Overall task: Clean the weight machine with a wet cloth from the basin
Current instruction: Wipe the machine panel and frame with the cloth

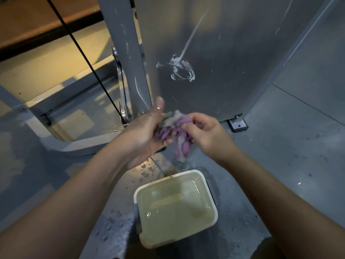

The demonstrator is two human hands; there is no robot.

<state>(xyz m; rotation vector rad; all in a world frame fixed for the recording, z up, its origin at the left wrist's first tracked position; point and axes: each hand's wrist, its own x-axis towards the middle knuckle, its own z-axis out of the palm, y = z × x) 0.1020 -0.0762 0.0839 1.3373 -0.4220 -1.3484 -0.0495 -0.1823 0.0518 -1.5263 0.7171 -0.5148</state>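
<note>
I judge this the wringing step: my left hand (145, 135) and right hand (203, 131) both grip the purple cloth (177, 135), held above the floor (280, 146) just beyond the basin (179, 237). Next, I should lift it to the white smears (179, 70) on the weight machine (233, 43) and rub.

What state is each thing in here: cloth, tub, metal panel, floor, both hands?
cloth: bunched, held between both hands.
basin: upright on floor, holding yellowish water.
metal panel: smeared with white streaks.
floor: spattered with drops beside basin.
left hand: holds cloth, thumb raised.
right hand: grips cloth, fingers curled.
</note>
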